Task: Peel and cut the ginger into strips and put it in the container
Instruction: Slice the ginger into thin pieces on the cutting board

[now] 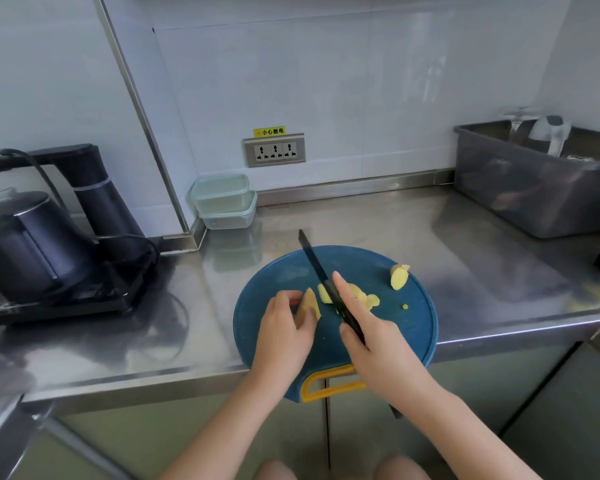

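Pale-yellow peeled ginger piece (311, 303) sits on the round blue plastic cutting board (281, 271), pinched by the left hand (284, 329) with curled fingers. The right hand (378, 344) grips the slim black knife (314, 261), forefinger along its spine, blade over thin irregular slices (364, 297). Slicing seems underway; next the slices likely need stacking and cutting into strips. Clear lidded containers (224, 202) wait on the steel counter (465, 254).

Ginger (347, 295) on board (406, 327); containers (224, 201) behind-left, kettle (28, 244) far left.
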